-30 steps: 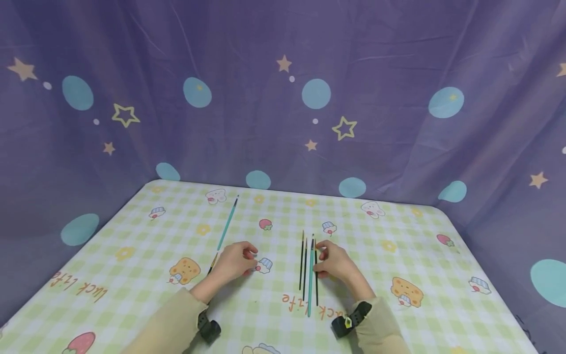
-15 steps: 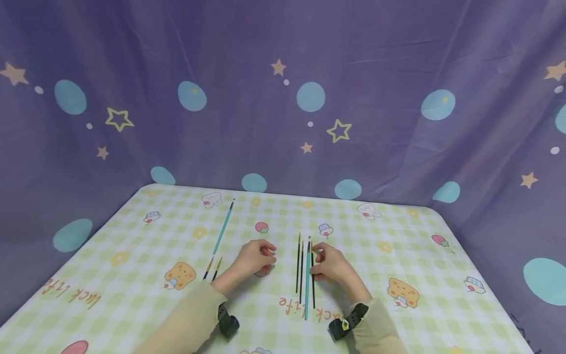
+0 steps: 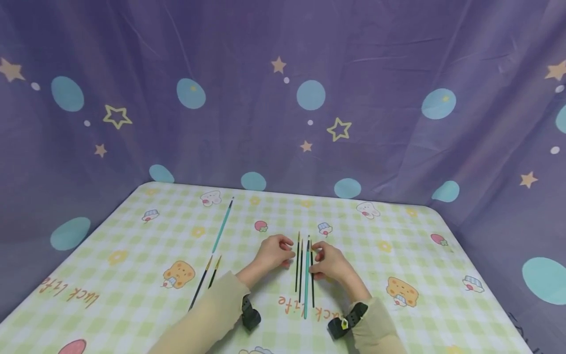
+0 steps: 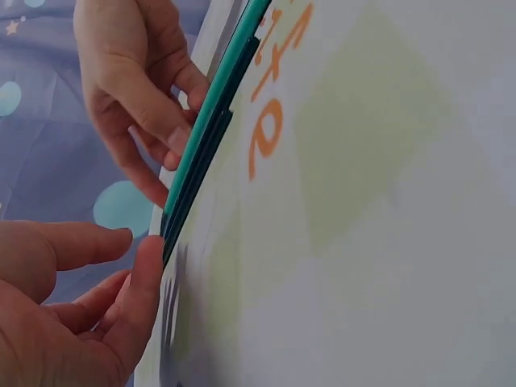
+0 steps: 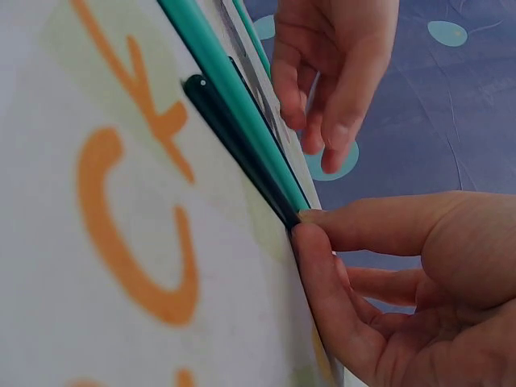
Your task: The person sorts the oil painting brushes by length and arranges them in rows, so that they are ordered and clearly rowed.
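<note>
In the head view my right hand (image 3: pixel 330 261) is at a row of paintbrushes, its fingertips touching the rightmost black paintbrush (image 3: pixel 312 285), thumb and index finger spread along it. Left of that lie a longer teal paintbrush (image 3: pixel 306 295) and two thin black paintbrushes, all roughly parallel with bristles pointing away. The right wrist view has these fingertips right at the dark handle (image 5: pixel 242 153) beside the teal one. My left hand (image 3: pixel 273 251) hovers just left of the row, fingers loosely bent, with nothing held. In the left wrist view its fingertips (image 4: pixel 149 250) overlap the brushes' far ends.
Farther left lie another teal paintbrush (image 3: pixel 222 226) and two dark paintbrushes (image 3: pixel 202 281) with golden bristles, one partly hidden by the left sleeve (image 3: pixel 212 314). A checked, cartoon-printed cloth (image 3: pixel 420 324) covers the table. A purple curtain (image 3: pixel 247 123) hangs behind it.
My left hand has moved right, away from the left brushes to beside the row, uncovering more of the two golden-bristled paintbrushes. The right hand stays at the row. The head view has shifted slightly.
</note>
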A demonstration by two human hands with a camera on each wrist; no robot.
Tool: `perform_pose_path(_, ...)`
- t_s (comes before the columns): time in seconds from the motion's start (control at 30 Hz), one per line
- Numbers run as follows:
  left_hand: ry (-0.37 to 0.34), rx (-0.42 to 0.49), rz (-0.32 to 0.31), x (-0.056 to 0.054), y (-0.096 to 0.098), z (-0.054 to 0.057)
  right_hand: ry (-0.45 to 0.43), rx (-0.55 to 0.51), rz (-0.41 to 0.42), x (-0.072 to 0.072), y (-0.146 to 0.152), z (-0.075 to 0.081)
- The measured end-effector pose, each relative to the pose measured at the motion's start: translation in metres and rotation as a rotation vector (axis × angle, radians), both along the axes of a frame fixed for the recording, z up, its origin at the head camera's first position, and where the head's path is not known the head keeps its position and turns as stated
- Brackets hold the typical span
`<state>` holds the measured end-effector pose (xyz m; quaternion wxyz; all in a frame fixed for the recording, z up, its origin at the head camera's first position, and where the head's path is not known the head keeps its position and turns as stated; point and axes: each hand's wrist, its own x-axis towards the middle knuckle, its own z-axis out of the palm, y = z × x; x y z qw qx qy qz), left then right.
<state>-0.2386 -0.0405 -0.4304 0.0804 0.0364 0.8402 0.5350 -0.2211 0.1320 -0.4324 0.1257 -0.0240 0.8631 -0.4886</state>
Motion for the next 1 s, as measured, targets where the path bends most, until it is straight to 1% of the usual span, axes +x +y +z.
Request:
perform_pose_path(0.17, 0.006, -0.008, 0.016, -0.004, 0.01, -0.003, 0.0, 0.004, -0.002, 0.0, 0.0, 0.0)
perform_pose_path(0.43, 0.082, -0.147, 0.035, -0.006, 0.018, -0.004, 0.01, 0.008, -0.008, 0.0, 0.0, -0.001)
perform_pose_path(0.53, 0.083, -0.177, 0.036, -0.008, 0.02, -0.005, 0.015, 0.01, -0.011, 0.0, 0.0, -0.001)
perform_pose_path(0.67, 0.06, -0.219, 0.037, -0.01, 0.021, -0.006, 0.009, 0.013, -0.015, 0.0, 0.0, -0.001)
perform_pose_path(0.77, 0.043, -0.245, 0.032, -0.01, 0.022, -0.004, 0.001, 0.016, -0.016, 0.0, 0.0, -0.001)
perform_pose_path(0.9, 0.061, -0.295, 0.022, -0.01, 0.024, -0.002, -0.004, 0.016, -0.02, -0.001, 0.0, 0.0)
perform_pose_path(1.0, 0.066, -0.323, 0.037, -0.008, 0.027, 0.001, -0.003, 0.01, -0.024, -0.001, 0.0, -0.001)
